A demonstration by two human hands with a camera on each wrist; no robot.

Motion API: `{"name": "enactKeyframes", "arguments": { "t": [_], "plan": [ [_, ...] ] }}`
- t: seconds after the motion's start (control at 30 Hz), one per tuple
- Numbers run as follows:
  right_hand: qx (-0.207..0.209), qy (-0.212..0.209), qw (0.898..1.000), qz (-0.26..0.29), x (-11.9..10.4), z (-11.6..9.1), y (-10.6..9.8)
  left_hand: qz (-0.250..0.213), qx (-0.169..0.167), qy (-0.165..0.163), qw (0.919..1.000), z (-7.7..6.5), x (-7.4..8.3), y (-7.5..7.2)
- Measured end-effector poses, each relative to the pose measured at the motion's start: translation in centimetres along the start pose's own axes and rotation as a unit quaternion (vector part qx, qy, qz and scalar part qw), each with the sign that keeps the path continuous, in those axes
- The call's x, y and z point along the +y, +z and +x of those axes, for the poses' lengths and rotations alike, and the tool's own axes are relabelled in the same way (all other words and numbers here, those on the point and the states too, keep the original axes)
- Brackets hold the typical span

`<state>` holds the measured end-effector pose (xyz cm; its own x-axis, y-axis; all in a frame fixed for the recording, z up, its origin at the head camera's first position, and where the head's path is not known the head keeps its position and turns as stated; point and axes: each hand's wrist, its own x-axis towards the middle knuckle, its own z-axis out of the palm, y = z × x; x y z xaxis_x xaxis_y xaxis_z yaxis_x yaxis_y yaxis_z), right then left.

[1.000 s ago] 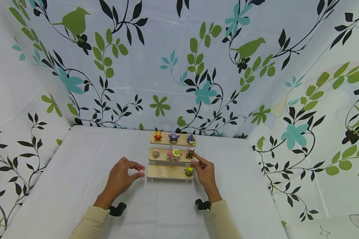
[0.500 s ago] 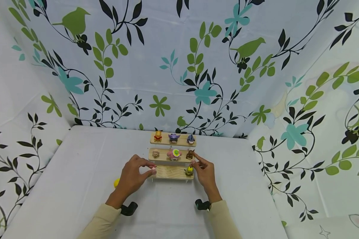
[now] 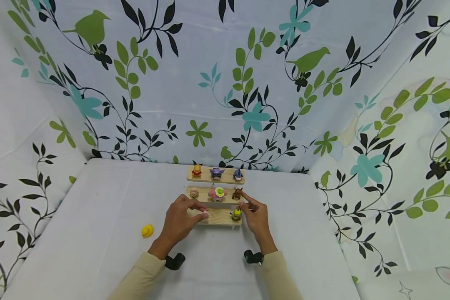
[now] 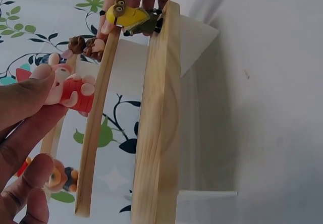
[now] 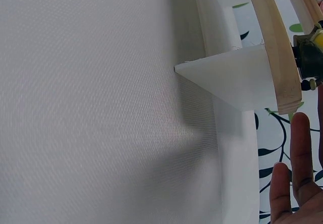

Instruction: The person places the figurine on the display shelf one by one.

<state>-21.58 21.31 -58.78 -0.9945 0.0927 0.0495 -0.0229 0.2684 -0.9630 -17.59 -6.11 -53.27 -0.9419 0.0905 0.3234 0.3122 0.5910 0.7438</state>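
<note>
In the head view, my left hand (image 3: 181, 221) is over the left part of the bottom tier (image 3: 219, 217) of a three-tier wooden display stand. Thumb and fingertips pinch a small pink-and-red figurine (image 4: 75, 90), tilted sideways in the left wrist view and held off the wood. A minion figurine (image 3: 236, 214) in yellow and green stands at that tier's right end. My right hand (image 3: 258, 216) is beside this end, its index finger reaching toward the brown figurine (image 3: 237, 193) on the middle tier. In the right wrist view its visible fingers (image 5: 301, 153) are straight, close to the board's end.
The middle tier also bears a pink figurine (image 3: 217, 194) and a small beige one (image 3: 194, 193). On the top tier (image 3: 206, 179) stand a Pooh figurine (image 3: 196, 171) and two purple-blue ones. A yellow toy (image 3: 147, 231) lies on the white tabletop (image 3: 108, 225).
The left hand has moved right with the pink-and-red figurine, from left of the stand to over its bottom tier. This uncovers the yellow toy. My right hand has stayed in place.
</note>
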Motion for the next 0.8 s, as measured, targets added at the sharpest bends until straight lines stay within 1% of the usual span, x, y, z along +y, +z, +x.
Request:
{"name": "enactKeyframes", "arguments": {
  "t": [0.23,0.4,0.47,0.67,0.8],
  "plan": [
    [0.0,0.005,1.0,-0.001,0.0,0.0,0.0,-0.004,-0.003,0.007,1.0,0.6,0.5,1.2],
    [0.001,0.003,1.0,-0.001,0.0,0.0,0.0,0.022,-0.002,0.026,0.9994,0.9,0.4,2.3],
    [0.001,0.001,1.0,0.0,0.0,0.1,0.1,0.031,-0.003,0.028,0.9991,0.9,0.3,2.8],
    [0.0,-0.008,1.0,0.0,0.0,0.1,0.0,0.062,-0.005,0.041,0.9972,0.6,-0.4,4.4],
    [0.0,-0.008,1.0,-0.002,0.0,0.1,-0.1,0.076,0.001,0.043,0.9962,0.3,-0.6,5.0]
  ]
}}
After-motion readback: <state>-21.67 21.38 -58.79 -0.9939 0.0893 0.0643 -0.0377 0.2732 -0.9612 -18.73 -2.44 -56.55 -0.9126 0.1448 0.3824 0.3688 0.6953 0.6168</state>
